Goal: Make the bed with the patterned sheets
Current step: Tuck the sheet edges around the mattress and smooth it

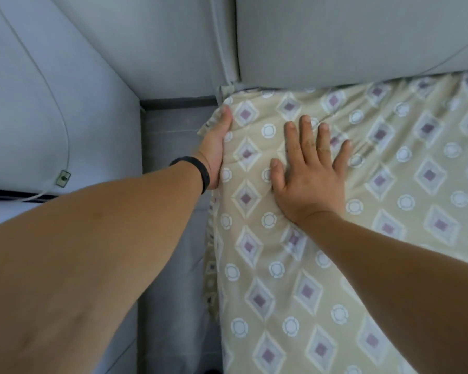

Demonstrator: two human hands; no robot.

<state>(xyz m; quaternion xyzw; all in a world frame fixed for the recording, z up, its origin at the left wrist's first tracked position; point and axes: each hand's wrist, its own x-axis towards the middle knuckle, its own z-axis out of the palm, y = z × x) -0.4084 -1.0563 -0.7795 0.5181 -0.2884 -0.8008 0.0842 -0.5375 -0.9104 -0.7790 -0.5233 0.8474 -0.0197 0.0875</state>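
Beige patterned sheet (335,238) covers the bed up to the grey headboard (362,36). Right hand (308,176) presses flat, fingers spread and released. Left hand (215,152) works the corner edge; its fingers are hidden. Tuck while smoothing outward.

Soft printed cloth under our hands

We see the sheet (335,265) as thin matt woven cloth, lightly creased beyond our right hand (308,179); the band (200,171) on our left wrist looks like smooth black plastic; the headboard (349,36) beyond looks matt.
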